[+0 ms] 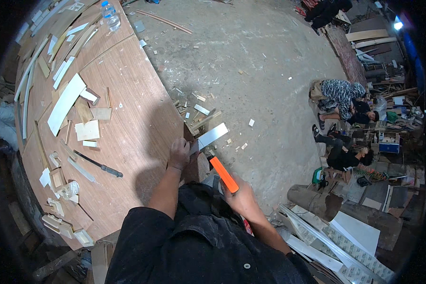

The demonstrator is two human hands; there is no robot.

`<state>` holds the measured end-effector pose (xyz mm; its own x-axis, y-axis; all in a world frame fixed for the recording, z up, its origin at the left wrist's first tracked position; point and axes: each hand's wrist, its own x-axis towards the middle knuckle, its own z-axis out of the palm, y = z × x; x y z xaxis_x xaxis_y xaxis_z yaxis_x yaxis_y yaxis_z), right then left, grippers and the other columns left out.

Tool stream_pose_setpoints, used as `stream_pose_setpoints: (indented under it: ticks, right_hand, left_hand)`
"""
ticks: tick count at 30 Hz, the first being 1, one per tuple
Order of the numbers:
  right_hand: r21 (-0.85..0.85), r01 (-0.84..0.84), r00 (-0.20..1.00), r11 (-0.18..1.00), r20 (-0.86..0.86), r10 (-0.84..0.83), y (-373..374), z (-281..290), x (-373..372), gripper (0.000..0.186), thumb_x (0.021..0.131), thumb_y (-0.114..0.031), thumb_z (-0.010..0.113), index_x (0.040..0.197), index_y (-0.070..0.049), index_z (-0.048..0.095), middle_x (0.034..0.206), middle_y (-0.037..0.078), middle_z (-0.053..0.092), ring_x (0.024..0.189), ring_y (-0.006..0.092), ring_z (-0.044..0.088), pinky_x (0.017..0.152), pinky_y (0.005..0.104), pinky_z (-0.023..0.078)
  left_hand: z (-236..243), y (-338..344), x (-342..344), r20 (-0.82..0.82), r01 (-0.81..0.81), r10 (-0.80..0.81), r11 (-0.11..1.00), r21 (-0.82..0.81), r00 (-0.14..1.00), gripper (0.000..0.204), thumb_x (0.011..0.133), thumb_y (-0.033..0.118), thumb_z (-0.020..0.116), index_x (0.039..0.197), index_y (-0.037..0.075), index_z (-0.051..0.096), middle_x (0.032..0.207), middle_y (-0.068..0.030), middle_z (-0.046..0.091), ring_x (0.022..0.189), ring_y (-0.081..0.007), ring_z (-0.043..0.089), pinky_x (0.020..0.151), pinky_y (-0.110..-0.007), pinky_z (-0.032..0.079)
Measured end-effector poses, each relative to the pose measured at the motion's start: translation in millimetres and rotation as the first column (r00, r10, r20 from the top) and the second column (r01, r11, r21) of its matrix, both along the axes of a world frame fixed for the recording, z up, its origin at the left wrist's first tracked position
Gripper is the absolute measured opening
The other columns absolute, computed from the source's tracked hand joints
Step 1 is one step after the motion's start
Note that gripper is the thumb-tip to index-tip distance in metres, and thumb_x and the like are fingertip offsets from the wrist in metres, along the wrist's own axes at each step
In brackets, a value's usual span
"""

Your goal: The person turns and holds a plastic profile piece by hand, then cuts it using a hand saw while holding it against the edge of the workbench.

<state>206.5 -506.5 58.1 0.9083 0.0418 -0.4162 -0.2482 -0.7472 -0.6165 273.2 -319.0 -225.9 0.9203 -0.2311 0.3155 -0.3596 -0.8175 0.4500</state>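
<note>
My left hand point(179, 154) is at the table's right edge, its fingers closed on the near end of a flat white strip point(214, 135). The strip juts out past the edge over the floor, and the fingers hide part of its held end. My right hand point(241, 196), in front of my body, is closed round a tool with a bright orange, bar-shaped part point(224, 174). A small dark end shows at its tip, close below the strip; the tool's exact kind is unclear. On the table to the left lies a dark-handled knife or saw point(99, 164).
The wooden table point(128, 94) carries white and bare wood offcuts point(67, 104), a clear plastic cup point(71, 189) and a water bottle point(110, 16). Scraps litter the concrete floor point(251, 71). Several people point(343, 154) are at the right, and boards point(355, 232) lie lower right.
</note>
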Motion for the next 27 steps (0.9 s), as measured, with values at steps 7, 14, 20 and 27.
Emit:
stream_pose_setpoints:
  ticks: [7, 14, 20, 27]
  right_hand:
    - [0.019, 0.010, 1.000, 1.000, 0.017, -0.011, -8, 5, -5, 0.020, 0.092, -0.018, 0.062, 0.106, -0.005, 0.055, 0.090, 0.026, 0.064, 0.090, 0.0495, 0.061, 0.071, 0.0547, 0.050]
    - [0.009, 0.012, 0.999, 1.000, -0.033, -0.012, -12, 6, -10, 0.020, 0.095, -0.022, 0.061, 0.104, -0.004, 0.060, 0.094, 0.024, 0.062, 0.090, 0.0479, 0.061, 0.073, 0.0486, 0.050]
    - [0.012, 0.064, 0.996, 0.998, -0.069, -0.063, -13, 9, -18, 0.023, 0.094, -0.025, 0.063, 0.102, -0.004, 0.057, 0.091, 0.024, 0.062, 0.091, 0.0492, 0.060, 0.072, 0.0500, 0.049]
    - [0.022, 0.069, 0.996, 0.997, -0.062, -0.067, -13, 5, -23, 0.024, 0.093, -0.025, 0.065, 0.102, -0.004, 0.057, 0.089, 0.024, 0.062, 0.089, 0.0495, 0.060, 0.071, 0.0491, 0.050]
  left_hand:
    - [4, 1, 1, -0.027, 0.023, -0.022, 0.999, 0.039, 0.999, 0.036, 0.078, 0.038, 0.071, 0.086, 0.004, 0.060, 0.091, -0.0144, 0.052, 0.089, -0.0343, 0.054, 0.076, -0.045, 0.047]
    - [13, -2, 1, -0.054, 0.055, -0.056, 0.998, -0.029, 0.997, 0.034, 0.077, 0.035, 0.073, 0.088, 0.005, 0.059, 0.091, -0.0145, 0.052, 0.089, -0.0348, 0.054, 0.076, -0.046, 0.047]
    - [7, -1, -1, -0.025, 0.002, -0.002, 1.000, -0.004, 1.000, 0.039, 0.077, 0.039, 0.075, 0.089, 0.005, 0.061, 0.092, -0.0135, 0.052, 0.089, -0.0342, 0.054, 0.076, -0.046, 0.046]
    - [13, -3, -2, -0.087, 0.016, -0.018, 1.000, -0.019, 0.996, 0.042, 0.078, 0.044, 0.074, 0.090, 0.005, 0.061, 0.093, -0.0132, 0.052, 0.090, -0.0340, 0.054, 0.078, -0.046, 0.046]
